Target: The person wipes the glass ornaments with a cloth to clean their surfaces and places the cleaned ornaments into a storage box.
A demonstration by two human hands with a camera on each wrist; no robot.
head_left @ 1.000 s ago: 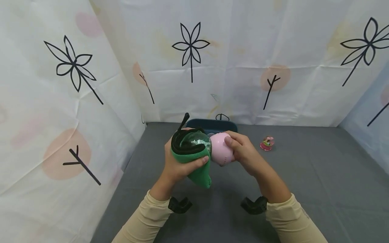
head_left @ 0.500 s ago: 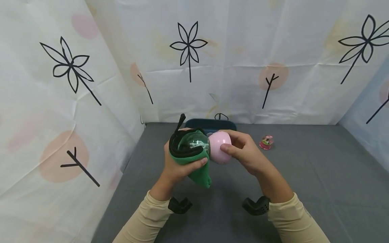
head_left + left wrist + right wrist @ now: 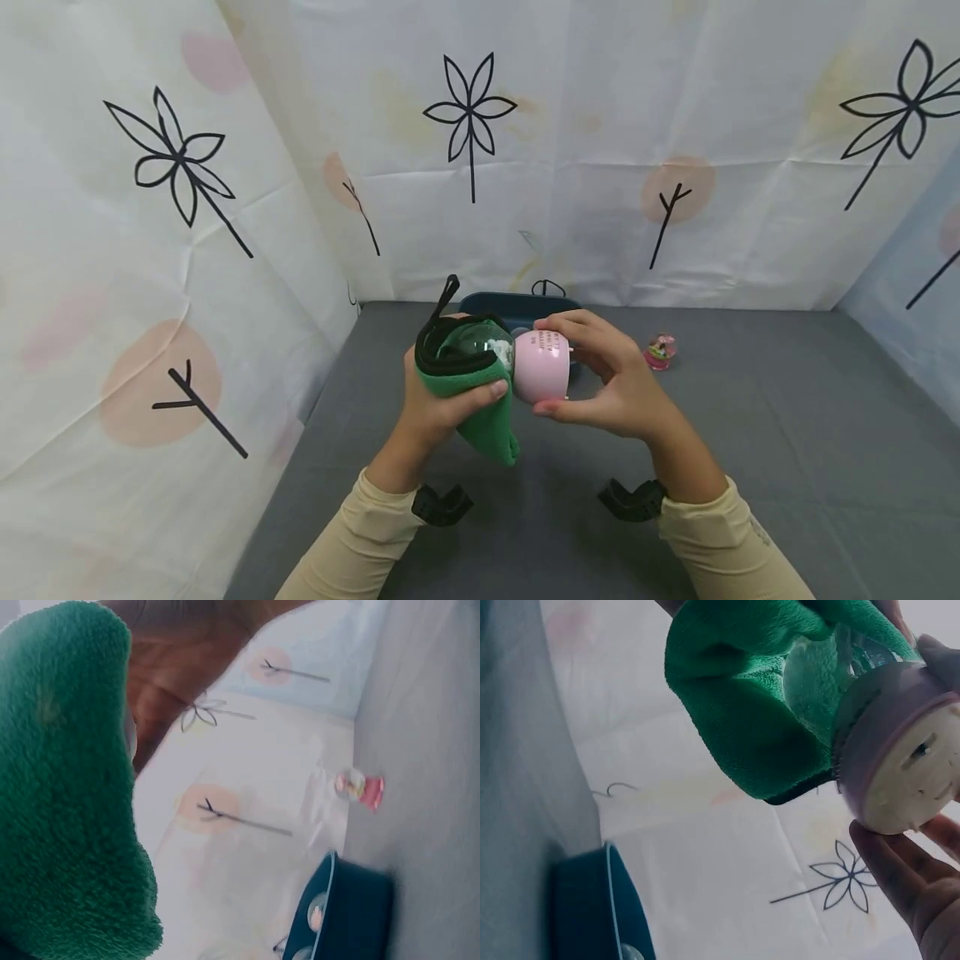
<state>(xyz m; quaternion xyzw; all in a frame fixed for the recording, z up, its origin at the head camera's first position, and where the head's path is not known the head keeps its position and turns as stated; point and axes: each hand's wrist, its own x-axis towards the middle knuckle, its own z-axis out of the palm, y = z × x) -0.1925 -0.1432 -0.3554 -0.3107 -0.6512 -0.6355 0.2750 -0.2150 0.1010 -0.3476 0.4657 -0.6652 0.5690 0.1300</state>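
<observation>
A snow globe with a pink base (image 3: 542, 368) is held up sideways over the table, its clear dome (image 3: 480, 340) pointing left. My left hand (image 3: 438, 408) grips the dome through a green cloth (image 3: 491, 433) with black edging and a loop. My right hand (image 3: 618, 379) pinches the base, thumb below and fingers above, with lettering on the upper side. The right wrist view shows the base's pale underside (image 3: 915, 769) with a small slot. Fuzzy cloth (image 3: 67, 787) fills the left of the left wrist view and hides the globe there.
Behind the hands stands a dark blue bin (image 3: 517, 307); the left wrist view shows small clear globes (image 3: 316, 911) inside it. A tiny snow globe with a red-pink base (image 3: 660, 352) stands to its right on the grey table (image 3: 787, 433). Patterned curtains hang behind and left.
The pink base has turned, so its lettering now faces up. My right hand has shifted its hold, thumb now under the base. My left hand keeps its grip on the cloth-wrapped dome.
</observation>
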